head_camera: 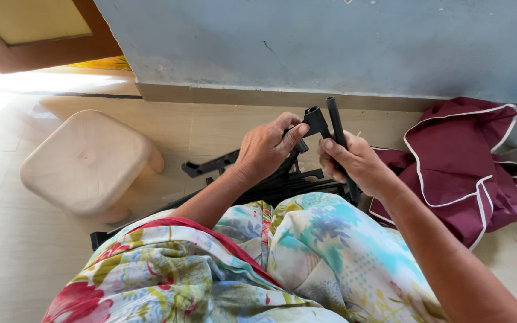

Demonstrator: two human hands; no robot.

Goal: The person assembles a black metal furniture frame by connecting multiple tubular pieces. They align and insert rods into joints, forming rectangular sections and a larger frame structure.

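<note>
1. The blue wall (330, 42) with its brown skirting runs across the far side; everything below is placed from the pile of black rods on the floor.
2. The tiled floor (19, 257) spreads pale and sunlit to the left of the pile.
3. The person's flowered dress (258, 263) fills the near side, just in front of the pile.
4. A maroon cloth cover (462, 167) with white piping lies crumpled to the right of the pile, touching the floor by the wall.
5. A cream plastic stool (85, 161) stands to the left of the pile, well apart from it.
6. The pile of black rods (270, 185) lies on the floor between the knees and the wall.
7. The left hand (267, 149) is raised above the pile, its grip closed with thumb and fingers around a black plastic connector (315, 119).
8. The right hand (354, 161) is just right of it, its grip wrapped around a black tube (334, 119) that stands nearly upright, close beside the connector; whether they touch, I cannot tell.
</note>
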